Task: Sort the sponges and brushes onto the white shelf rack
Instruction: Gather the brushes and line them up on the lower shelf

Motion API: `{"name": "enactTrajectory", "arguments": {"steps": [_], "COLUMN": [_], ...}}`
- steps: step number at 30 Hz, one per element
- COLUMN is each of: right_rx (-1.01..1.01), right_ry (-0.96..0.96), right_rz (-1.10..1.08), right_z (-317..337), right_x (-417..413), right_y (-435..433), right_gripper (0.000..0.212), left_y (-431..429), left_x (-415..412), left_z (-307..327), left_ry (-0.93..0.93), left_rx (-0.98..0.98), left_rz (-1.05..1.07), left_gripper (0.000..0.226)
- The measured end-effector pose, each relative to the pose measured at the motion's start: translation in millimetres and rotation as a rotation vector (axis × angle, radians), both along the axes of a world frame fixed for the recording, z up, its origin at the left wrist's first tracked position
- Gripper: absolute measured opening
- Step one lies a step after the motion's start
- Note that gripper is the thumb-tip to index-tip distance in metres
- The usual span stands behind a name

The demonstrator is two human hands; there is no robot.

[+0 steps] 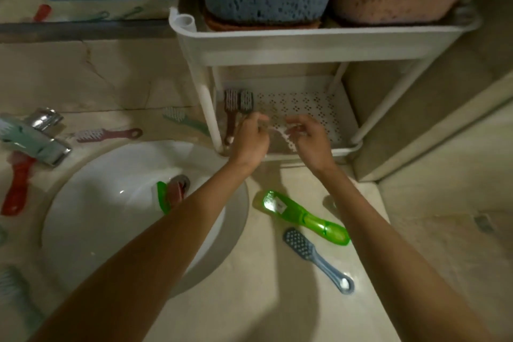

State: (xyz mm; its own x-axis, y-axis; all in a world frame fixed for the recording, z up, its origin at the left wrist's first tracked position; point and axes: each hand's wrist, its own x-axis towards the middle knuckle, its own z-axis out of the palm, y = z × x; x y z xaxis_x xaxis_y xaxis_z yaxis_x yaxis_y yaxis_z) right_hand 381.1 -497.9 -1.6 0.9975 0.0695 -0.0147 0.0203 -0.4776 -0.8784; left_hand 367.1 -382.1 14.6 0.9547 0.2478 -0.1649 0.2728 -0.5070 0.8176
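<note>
White plastic brush (283, 136), my left hand (249, 137) and right hand (311, 140) each pinching an end over the rack's lower shelf (319, 108). Probably light, stiff, slightly slippery; handle's the spot to hold.

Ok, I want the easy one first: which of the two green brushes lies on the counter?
The larger green brush, right of the sink, beside the blue-grey brush. The other green brush lies inside the sink.

Sponges (268, 0) on top of rack (305, 44), two brushes (238, 104) on lower shelf (311, 108), sink (105, 208) left of rack
</note>
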Motion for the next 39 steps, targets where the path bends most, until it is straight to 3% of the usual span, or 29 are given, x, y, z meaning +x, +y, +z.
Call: {"name": "enactTrajectory", "arguments": {"steps": [3,6,11,13,15,19,23,28,31,39], "right_rx": [-0.045,-0.293,-0.684,-0.754,-0.789,-0.86,-0.902,-0.855,-0.839,-0.695], "right_ry": [-0.002,0.088,0.291,0.345,0.38,0.381,0.261,0.182,0.218,0.253], "right_rz": [-0.136,-0.248,-0.215,-0.183,-0.174,-0.17,-0.195,-0.284,-0.293,-0.296], "right_z": [-3.3,-27.5,-61.8,-63.3,-61.4,-61.9,-66.0,-68.6,-67.7,-52.3], "right_x": [-42.8,-76.4,-104.3,-108.4,-112.7,-124.8,-140.2,-158.5,-166.7,-169.5], "right_y": [-28.9,-60.5,-97.0,-100.4,-100.9,-102.4,-105.1,-110.4,-113.3,-102.5], "right_gripper": [0.031,0.027,0.029,0.028,0.028,0.026,0.02,0.03,0.032,0.028], "left_y": [-10.4,-20.1,-36.4,-45.1,-53.9,-75.1,-96.2,-113.7,-118.3,-89.1], "left_x": [-27.9,-60.3,-108.7,-122.3,-133.8,-151.5,-157.6,-157.6,-153.7,-154.2], "left_z": [-1.4,-9.8,-37.6,-48.8,-54.7,-61.6,-61.5,-67.0,-74.1,-80.1], "left_ry": [-0.023,0.008,0.111,0.186,0.306,0.483,0.575,0.544,0.529,0.499], "left_rx": [-0.061,-0.116,-0.032,0.036,0.027,-0.046,-0.015,0.202,0.212,0.488], "left_rz": [-0.06,-0.072,-0.068,-0.097,-0.086,-0.033,-0.044,-0.118,-0.068,-0.214], "left_gripper": [0.031,0.027,0.022,0.021,0.028,0.071,0.091,0.079,0.066,0.06]}}
